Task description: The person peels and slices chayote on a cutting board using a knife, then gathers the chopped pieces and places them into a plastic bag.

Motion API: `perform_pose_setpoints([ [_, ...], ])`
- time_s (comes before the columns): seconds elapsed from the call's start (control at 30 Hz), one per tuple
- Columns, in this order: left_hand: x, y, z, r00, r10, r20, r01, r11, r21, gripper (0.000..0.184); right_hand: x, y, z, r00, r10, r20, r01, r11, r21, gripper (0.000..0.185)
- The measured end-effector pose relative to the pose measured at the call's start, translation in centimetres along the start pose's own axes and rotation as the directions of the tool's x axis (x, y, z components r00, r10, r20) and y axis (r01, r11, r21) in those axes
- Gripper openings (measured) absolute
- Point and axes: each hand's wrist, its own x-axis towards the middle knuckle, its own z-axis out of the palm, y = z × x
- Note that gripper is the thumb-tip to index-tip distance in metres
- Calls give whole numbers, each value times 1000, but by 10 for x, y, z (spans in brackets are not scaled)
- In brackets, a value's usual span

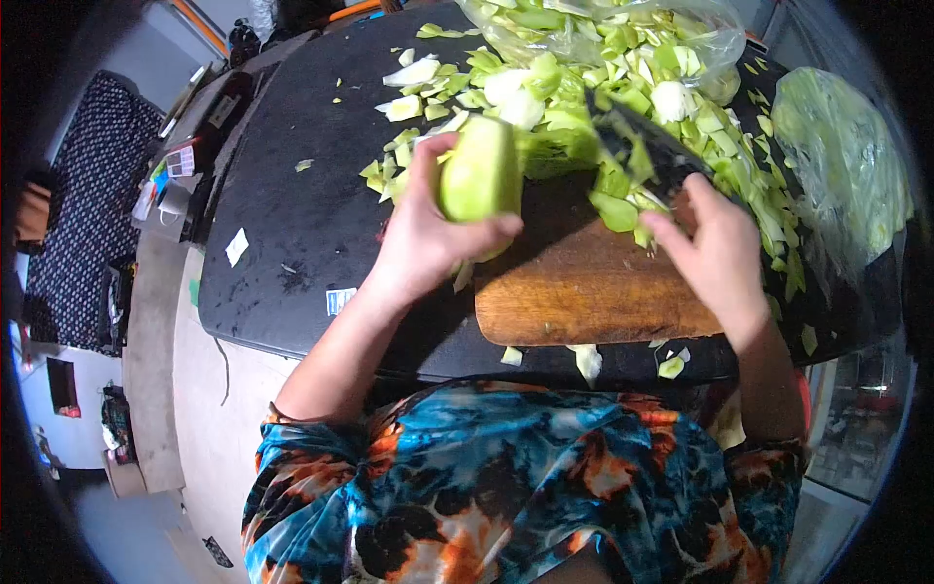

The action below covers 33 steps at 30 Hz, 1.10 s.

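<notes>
My left hand [420,238] grips a pale green, peeled vegetable [477,173], held upright left of the cutting board; its exact kind I cannot tell. A dark-bladed knife [666,146] is in my right hand [718,243], its fingers closed around the handle end. The blade slants up and left over the heap, with green slivers on or against it, slightly blurred. Below and between the hands lies a wooden cutting board [593,292]. Cut green and white pieces [555,102] are piled behind it and along its right side.
A clear plastic bag [715,34] with cut pieces lies at the table's far side. Another bag [842,165] holding something green sits at the right edge. Scraps are scattered on the black table [282,219], some along its front edge near my body.
</notes>
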Motion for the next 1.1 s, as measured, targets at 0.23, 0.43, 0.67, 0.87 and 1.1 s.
perform_pose_setpoints([
  [0.23,2,-9,14,906,311,287,-401,847,348,65,-27,-6,-36,992,48,121,-108,815,569,21],
  [0.43,1,3,16,974,44,224,-113,945,308,54,-45,-40,-41,976,-58,210,-63,846,529,27],
  [0.67,-24,-41,18,895,-274,352,444,459,-769,39,-56,-75,-17,933,-312,181,215,884,415,32],
  [0.87,-24,-16,24,854,-214,474,513,198,-835,57,-54,-81,-12,915,-385,120,296,844,447,36],
  [1.1,-40,-19,35,857,-75,510,507,-58,-860,59,-56,-78,-14,932,-308,193,207,886,415,32],
])
